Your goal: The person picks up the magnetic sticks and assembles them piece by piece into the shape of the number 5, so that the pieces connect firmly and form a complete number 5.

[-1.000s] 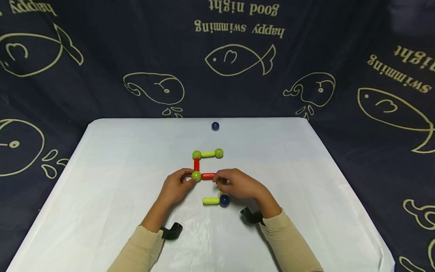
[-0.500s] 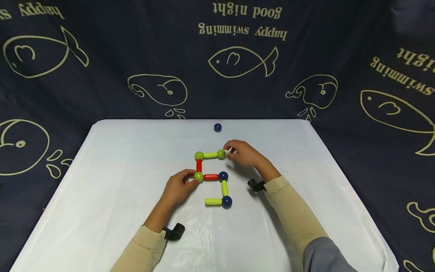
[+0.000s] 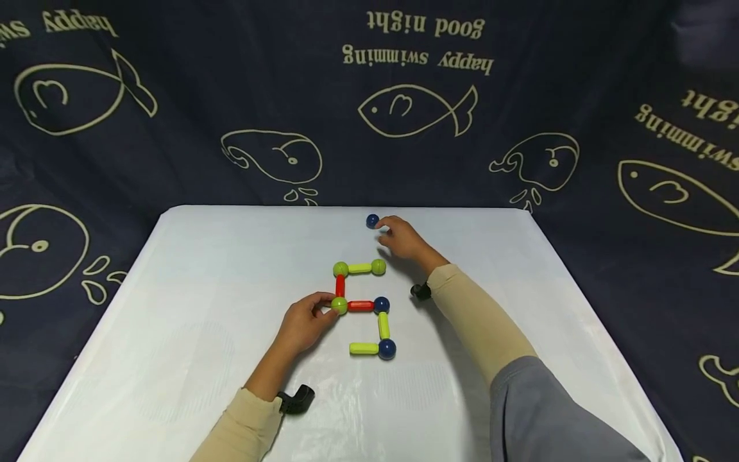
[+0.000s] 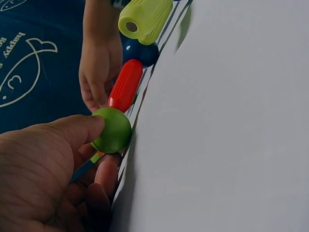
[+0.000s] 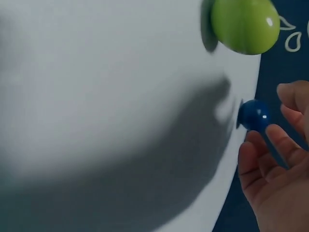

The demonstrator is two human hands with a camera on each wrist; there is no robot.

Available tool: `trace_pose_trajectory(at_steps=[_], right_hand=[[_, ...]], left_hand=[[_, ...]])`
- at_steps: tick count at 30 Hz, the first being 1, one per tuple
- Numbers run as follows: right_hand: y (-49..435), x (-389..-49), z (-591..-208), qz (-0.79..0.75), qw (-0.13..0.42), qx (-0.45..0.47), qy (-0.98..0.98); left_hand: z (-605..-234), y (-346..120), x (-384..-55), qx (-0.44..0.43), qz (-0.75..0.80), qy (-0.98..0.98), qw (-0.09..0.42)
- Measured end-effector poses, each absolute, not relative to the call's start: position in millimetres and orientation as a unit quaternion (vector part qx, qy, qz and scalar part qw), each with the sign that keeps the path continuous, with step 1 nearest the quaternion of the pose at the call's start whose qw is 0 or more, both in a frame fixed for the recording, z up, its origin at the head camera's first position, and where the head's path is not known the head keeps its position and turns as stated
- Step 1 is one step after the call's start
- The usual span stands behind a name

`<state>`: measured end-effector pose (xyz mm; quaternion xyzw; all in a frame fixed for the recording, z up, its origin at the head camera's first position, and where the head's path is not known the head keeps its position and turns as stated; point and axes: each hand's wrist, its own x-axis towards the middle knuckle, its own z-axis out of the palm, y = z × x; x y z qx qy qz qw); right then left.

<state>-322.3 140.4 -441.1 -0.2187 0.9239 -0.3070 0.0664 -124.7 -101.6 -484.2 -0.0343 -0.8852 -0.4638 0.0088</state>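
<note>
Balls and rods lie joined on the table in an S-like figure. My left hand pinches the green ball at its middle left corner, thumb on one side and fingers on the other. From that ball one red rod leads to the upper green ball, and another red rod to a blue ball. At the far side, a loose dark blue ball sits on the table. My right hand is beside it, thumb and fingers spread apart; in the right wrist view that ball shows beyond the fingertips.
A yellow-green rod ends in a green ball near my right forearm. The figure's lower yellow-green rod has a free left end. Behind the white table hangs a dark cloth with fish drawings.
My right hand has moved away from the figure's blue ball, past the upper right green ball, to the loose blue ball at the back. The left hand stays on its green ball.
</note>
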Motion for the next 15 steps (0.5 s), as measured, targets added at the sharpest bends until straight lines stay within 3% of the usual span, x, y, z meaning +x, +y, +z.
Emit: trace_pose_trajectory(at_steps=[15], right_hand=[[118, -349, -447, -0.306, 0.091, -0.166, 0.933]], left_hand=[[-486, -101, -123, -0.037, -0.461, -0.886, 0.026]])
